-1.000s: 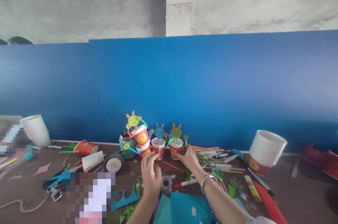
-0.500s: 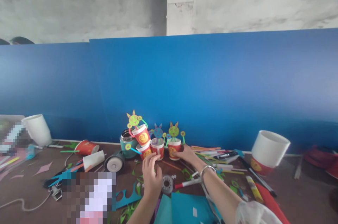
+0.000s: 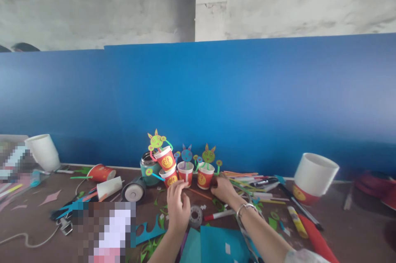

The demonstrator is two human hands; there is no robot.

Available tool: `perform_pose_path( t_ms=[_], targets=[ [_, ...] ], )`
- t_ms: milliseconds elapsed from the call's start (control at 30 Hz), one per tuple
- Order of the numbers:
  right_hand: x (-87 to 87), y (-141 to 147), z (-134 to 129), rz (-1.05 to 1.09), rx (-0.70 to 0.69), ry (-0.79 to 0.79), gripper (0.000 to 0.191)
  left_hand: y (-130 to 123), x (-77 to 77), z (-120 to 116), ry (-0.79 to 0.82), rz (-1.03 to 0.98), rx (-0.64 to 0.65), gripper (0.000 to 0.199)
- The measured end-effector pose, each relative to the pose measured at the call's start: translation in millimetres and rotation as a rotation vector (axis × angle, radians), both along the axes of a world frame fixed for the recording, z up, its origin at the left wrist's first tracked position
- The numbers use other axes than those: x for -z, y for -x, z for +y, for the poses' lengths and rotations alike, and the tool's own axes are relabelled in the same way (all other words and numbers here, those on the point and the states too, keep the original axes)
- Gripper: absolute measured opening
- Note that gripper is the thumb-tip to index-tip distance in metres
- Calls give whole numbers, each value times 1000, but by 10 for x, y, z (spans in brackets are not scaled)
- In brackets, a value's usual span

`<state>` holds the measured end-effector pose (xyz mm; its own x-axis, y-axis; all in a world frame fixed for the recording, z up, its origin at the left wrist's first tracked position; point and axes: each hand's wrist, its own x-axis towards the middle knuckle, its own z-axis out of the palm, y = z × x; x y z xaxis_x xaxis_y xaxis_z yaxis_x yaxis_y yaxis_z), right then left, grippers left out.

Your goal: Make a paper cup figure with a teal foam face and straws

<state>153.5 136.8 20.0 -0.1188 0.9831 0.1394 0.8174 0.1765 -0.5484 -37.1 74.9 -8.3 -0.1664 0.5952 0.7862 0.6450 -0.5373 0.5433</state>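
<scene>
Several red-and-white paper cups bearing cut-out animal figures stand against the blue panel. My left hand (image 3: pixel 178 205) has its fingers stretched out at the base of the middle cup (image 3: pixel 185 175), which carries a blue figure; it is not wrapped around the cup. To the right, a cup with a green figure (image 3: pixel 205 176) stands upright. My right hand (image 3: pixel 225 189) is at that cup's right side, fingers bent and loosely apart; whether its fingertips touch the cup is unclear. Further left, a cup with a yellow-green figure (image 3: pixel 166 159) sits tilted on top of another cup (image 3: pixel 169 178).
Behind the stacked cups is a teal thermos (image 3: pixel 150 176); its dark lid (image 3: pixel 134 190) lies nearby. A tape roll (image 3: pixel 196 216), a red-capped marker (image 3: pixel 219 215), blue paper (image 3: pixel 224 244) and green scraps lie in front. White stacked cups (image 3: pixel 314 176) stand right, beside a glue stick (image 3: pixel 297 221).
My right hand has drawn back rightward, its thumb leaving the front of the right cup. That cup and its green figure have shifted slightly right. My left hand has stayed in place.
</scene>
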Motion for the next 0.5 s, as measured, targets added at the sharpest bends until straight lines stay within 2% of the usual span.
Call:
perform_pose_path(
  t_ms=[200, 267, 400, 500],
  targets=[
    [-96, -102, -45, -181, 92, 36, 23, 13, 0, -14, 28, 15, 23, 39],
    [-112, -121, -50, -191, 116, 50, 30, 12, 3, -17, 43, 16, 27, 40],
    [-83, 1, -40, -123, 172, 69, 57, 5, 2, -17, 46, 11, 23, 39],
    [-42, 166, -16, -45, 233, 65, 61, 5, -6, -17, 29, 12, 31, 37]
  ],
)
